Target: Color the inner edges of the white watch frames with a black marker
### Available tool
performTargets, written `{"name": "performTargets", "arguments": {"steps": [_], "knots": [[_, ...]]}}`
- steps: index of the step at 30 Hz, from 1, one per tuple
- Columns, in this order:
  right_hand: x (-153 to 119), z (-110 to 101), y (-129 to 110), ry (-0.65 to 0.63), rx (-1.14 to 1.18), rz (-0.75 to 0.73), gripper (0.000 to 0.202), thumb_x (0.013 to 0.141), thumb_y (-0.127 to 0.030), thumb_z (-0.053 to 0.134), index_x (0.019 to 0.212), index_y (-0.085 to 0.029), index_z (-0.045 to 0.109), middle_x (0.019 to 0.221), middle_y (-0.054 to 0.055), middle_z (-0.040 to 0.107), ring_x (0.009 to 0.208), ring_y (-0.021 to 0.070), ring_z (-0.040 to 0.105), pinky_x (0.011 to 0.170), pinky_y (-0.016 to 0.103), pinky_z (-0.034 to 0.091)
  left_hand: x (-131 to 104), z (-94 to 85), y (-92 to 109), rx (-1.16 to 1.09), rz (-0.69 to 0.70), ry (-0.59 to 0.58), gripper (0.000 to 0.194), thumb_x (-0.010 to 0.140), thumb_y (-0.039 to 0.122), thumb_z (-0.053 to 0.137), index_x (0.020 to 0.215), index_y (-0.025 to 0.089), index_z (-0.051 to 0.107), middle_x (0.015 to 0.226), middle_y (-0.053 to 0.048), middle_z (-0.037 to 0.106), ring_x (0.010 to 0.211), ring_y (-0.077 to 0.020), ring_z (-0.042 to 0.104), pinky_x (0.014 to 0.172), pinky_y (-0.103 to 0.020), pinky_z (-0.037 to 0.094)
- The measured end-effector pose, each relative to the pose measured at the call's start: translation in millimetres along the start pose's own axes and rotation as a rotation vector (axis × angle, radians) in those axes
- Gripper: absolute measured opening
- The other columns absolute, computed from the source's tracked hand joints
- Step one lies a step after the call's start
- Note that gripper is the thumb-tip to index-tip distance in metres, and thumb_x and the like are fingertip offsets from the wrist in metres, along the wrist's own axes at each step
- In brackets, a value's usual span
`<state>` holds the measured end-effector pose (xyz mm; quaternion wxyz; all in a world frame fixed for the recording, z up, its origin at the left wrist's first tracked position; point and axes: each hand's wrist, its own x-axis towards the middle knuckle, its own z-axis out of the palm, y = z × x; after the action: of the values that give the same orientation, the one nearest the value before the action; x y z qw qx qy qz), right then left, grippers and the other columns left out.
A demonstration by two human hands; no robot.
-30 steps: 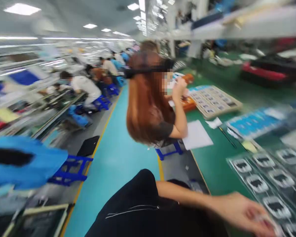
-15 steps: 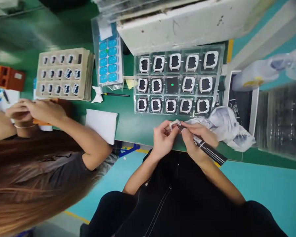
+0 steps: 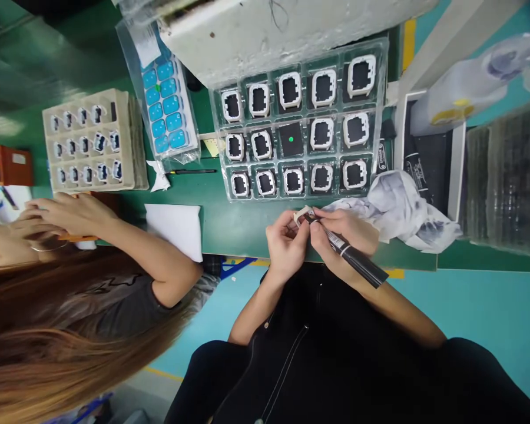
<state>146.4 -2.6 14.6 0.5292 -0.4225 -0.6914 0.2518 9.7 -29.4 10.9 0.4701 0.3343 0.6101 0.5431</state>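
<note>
2 hands (image 3: pixel 286 253) (image 3: pixel 355 231) are replacing the earlier 1-handed reach; close handwork is apparently proceeding.
Left fingers (image 3: pixel 301 237) are pinching 1 white frame (image 3: pixel 297 215) near the tray (image 3: pixel 383 76), right fingers (image 3: pixel 321 240) gripping 1 black marker (image 3: pixel 360 262).

Black marker (image 3: pixel 357 259) with white stripes, off-white frame (image 3: pixel 301 213), green table (image 3: pixel 238 221), blue-celled tray (image 3: pixel 165 106), beige tray (image 3: pixel 88 138).

No readable text — print on black marker (image 3: pixel 357 259) blurred.
</note>
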Motion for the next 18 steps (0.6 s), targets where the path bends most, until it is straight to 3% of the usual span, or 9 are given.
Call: {"name": "performTargets", "arguments": {"steps": [18], "knots": [[-2.7, 1.1, 3.1, -0.004, -0.041, -0.046, 0.018, 0.102, -0.014, 0.082, 0.108, -0.028, 0.074, 0.105, 0.001, 0.089, 0.102, 0.0244, 0.092, 0.087, 0.036, 0.08, -4.0, -3.7, -3.9, 0.128, 0.075, -0.024, 0.051, 0.103, 0.066, 0.084, 0.084, 0.02, 0.07, 0.069, 0.005, 0.052, 0.059, -0.0089, 0.04, 0.053, -0.021, 0.036]]}}
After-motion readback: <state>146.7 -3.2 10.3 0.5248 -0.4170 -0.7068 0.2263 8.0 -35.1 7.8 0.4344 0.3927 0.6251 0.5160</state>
